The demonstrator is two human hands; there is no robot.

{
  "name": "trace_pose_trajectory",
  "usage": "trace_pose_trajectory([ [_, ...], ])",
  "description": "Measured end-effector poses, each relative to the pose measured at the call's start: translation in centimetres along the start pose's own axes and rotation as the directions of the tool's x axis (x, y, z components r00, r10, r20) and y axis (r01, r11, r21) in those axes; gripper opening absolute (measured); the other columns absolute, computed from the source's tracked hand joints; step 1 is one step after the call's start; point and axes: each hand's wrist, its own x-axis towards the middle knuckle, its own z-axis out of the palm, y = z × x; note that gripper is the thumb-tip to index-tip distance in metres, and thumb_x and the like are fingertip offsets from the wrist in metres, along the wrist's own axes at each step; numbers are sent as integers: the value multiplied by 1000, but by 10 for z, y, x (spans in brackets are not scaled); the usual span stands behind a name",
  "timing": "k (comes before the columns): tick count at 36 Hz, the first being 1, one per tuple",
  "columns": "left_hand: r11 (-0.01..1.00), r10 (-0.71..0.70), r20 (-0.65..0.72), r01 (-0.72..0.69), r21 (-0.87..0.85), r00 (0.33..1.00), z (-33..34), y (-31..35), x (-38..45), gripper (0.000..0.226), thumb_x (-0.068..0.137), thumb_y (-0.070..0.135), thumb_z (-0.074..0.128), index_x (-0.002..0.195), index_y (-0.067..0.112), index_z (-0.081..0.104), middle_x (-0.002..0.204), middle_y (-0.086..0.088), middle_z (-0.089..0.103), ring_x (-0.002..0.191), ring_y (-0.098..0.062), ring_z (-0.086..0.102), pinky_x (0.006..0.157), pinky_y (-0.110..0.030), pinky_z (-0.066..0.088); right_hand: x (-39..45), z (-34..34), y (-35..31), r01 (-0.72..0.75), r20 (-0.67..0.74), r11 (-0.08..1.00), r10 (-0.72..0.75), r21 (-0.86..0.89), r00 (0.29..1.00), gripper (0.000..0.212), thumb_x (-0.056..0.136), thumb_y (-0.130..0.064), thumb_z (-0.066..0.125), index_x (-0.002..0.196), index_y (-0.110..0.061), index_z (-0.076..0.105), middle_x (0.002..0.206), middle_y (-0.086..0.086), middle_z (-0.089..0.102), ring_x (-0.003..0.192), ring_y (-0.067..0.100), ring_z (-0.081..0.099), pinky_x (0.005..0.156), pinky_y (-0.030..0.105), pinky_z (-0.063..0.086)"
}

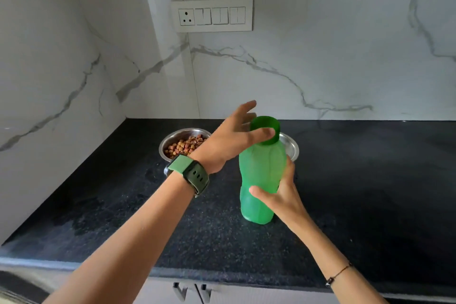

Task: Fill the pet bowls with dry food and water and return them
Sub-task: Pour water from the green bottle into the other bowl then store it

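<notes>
Bottle (261, 175) looks smooth, maybe slippery: your right hand (281, 195) wraps its waist, left hand (234, 140) fingers spread loosely at the cap (266, 128).

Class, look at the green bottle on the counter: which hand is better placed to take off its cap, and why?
The left hand: its thumb already lies against the dark green cap, while the right hand grips the green bottle lower down, steadying it.
</notes>
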Motion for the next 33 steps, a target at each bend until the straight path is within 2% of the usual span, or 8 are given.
trace_pose_trajectory([
  [3, 961, 160, 117, -182, 208, 980, -4, 13, 14, 64, 87, 5, 62, 142, 25, 35, 141, -8, 45, 129, -19, 45, 108, -31, 39, 5, -5, -12, 17, 29, 1000, -17, 0, 999, 95, 60, -28, 75, 126, -52, 10, 126, -27, 36, 113, -18, 41, 84, 1, 39],
  [7, 688, 420, 216, -465, 557, 881, -5, 11, 29, 30, 85, 8, 52, 110, 4, 68, 111, -13, 67, 103, -24, 62, 89, -8, 39, 4, -6, -13, -37, 19, 998, 38, -43, 999, 91, 56, -37, 75, 121, -57, 15, 128, -16, 44, 114, -13, 45, 82, 6, 41],
  [13, 362, 552, 399, -641, 676, 732, 4, 1, 39, 38, 88, 27, 44, 90, -1, 69, 86, -15, 69, 81, -33, 64, 81, -30, 40, 4, -3, -12, -49, -26, 998, 48, -47, 999, 89, 51, -43, 72, 121, -55, 19, 125, -21, 41, 114, -10, 45, 84, 8, 43],
  [17, 231, 521, 472, -650, 724, 711, 6, -10, 42, 39, 90, 33, 39, 90, 2, 63, 86, -14, 63, 72, -32, 59, 71, -35, 50, 6, -2, -8, -52, -31, 999, 52, 7, 998, 94, 51, -38, 74, 130, -44, 23, 128, -11, 46, 117, -1, 49, 91, 14, 46],
  [22, 92, 587, 321, -455, 885, 743, 24, -20, 44, 35, 90, 20, 34, 69, 7, 59, 64, -9, 56, 47, -27, 49, 43, -26, 44, 7, 0, -1, -82, -50, 994, 86, 67, 995, 98, 49, -32, 76, 136, -23, 32, 123, -3, 56, 112, 7, 57, 91, 25, 49],
  [27, 18, 455, 147, -174, 985, 878, 42, -4, 36, 33, 76, 30, 47, 50, 14, 60, 49, -2, 52, 39, -19, 47, 46, -20, 18, 9, 3, 4, -109, -89, 992, 114, 58, 990, 85, 49, -21, 76, 126, -15, 41, 104, 0, 64, 96, 4, 63, 77, 19, 50],
  [30, 180, 398, -25, -51, 982, 917, 42, 13, 26, 55, 93, 48, 38, 74, 5, 67, 74, -12, 63, 66, -29, 63, 52, -25, 29, 8, 3, 5, -106, -76, 992, 111, 76, 991, 81, 53, -9, 77, 125, -14, 42, 104, 1, 64, 94, 2, 64, 75, 14, 49],
  [33, 346, 291, -96, -11, 938, 952, 35, 26, 29, 64, 97, 52, 24, 91, 4, 66, 93, -12, 63, 90, -33, 61, 64, -31, 33, 6, 4, 4, -105, -67, 990, 112, 99, 991, 80, 50, -16, 79, 121, -28, 44, 108, -5, 64, 101, 6, 62, 80, 17, 51],
])
